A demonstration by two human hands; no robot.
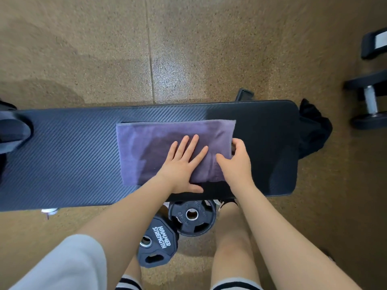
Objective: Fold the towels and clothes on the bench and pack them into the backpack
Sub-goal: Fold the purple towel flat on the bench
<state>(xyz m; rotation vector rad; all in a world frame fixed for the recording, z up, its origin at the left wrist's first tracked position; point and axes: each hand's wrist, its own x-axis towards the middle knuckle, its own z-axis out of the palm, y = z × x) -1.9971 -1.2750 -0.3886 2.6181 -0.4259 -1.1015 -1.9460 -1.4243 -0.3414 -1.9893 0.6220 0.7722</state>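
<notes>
keep your left hand (184,164) flat on the purple towel (155,149); your right hand (237,159) pinches its edge, fold it over evenly.

Single head view, steeply downward, close over the bench (62,143).

The scene was lit brightly and evenly from overhead, warm in tone. A soft shadow was cast across the middle of the purple towel (159,147), and the right end of the bench (272,143) was darkened by shade. A pale sheen was caught on the bench's ribbed left half. Straight edges were bowed by wide-angle distortion, strongest toward the corners. The floor (188,49) was rendered grainy, and the near sleeve (62,266) slightly soft.
</notes>
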